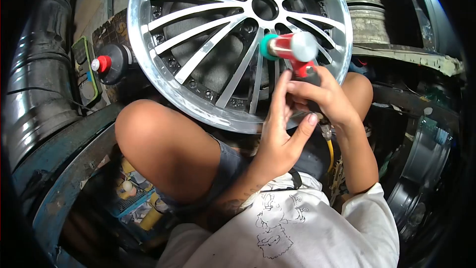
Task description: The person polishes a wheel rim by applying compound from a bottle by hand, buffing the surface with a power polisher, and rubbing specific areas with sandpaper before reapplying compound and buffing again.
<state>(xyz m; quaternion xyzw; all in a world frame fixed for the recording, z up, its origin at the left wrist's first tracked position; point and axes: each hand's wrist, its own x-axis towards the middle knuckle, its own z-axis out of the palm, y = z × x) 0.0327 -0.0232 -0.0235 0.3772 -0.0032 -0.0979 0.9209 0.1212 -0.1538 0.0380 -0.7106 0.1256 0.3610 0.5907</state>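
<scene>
The left hand (278,141) is open, fingers raised, thumb angled away from them. The right hand (327,97) is curled, its fingertips just beside the left fingers.

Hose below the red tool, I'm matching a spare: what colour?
The hose is yellow, seen best in the head view.

The person has on a white shirt (317,228) with short sleeves and black line drawings on it, dark gray-blue shorts (231,166), and a thin black band near the waist. One forearm (243,196) has dark ink marks.
</scene>
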